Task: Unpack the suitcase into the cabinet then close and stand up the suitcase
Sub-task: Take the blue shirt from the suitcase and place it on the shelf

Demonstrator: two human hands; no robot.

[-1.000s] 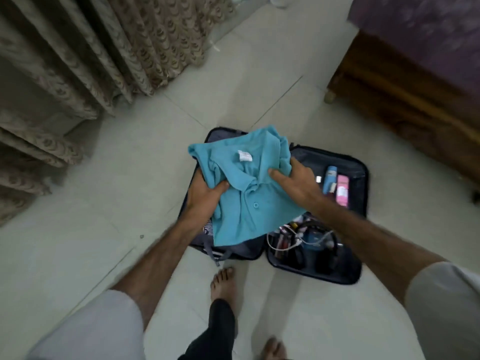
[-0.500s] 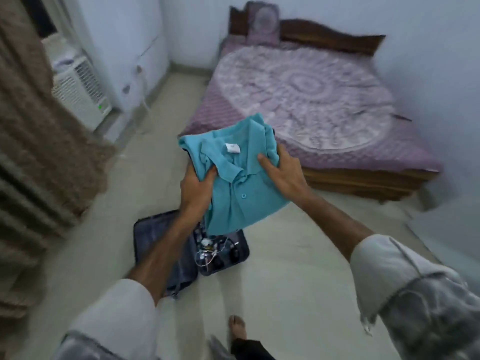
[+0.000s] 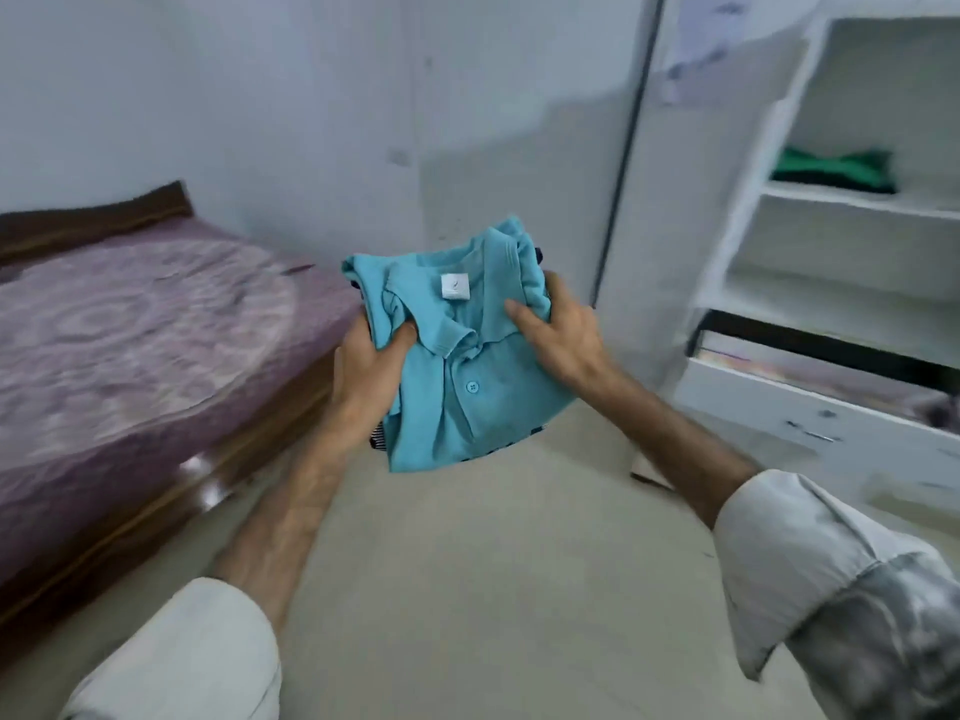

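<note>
Both hands, left & right, clamp folded teal shirt at its sides w/ thumbs on top; soft, light, prob floppy, so support underneath

Both arms stretched forward, sleeves rolled to the forearm. Left hand gripping the left side of the folded teal shirt, thumb on top. Right hand clasping its right edge, fingers curled underneath.

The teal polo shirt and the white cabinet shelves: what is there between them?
In the head view, only the right hand, which grips the teal polo shirt, and behind it bare wall and floor lie before the white cabinet.
</note>
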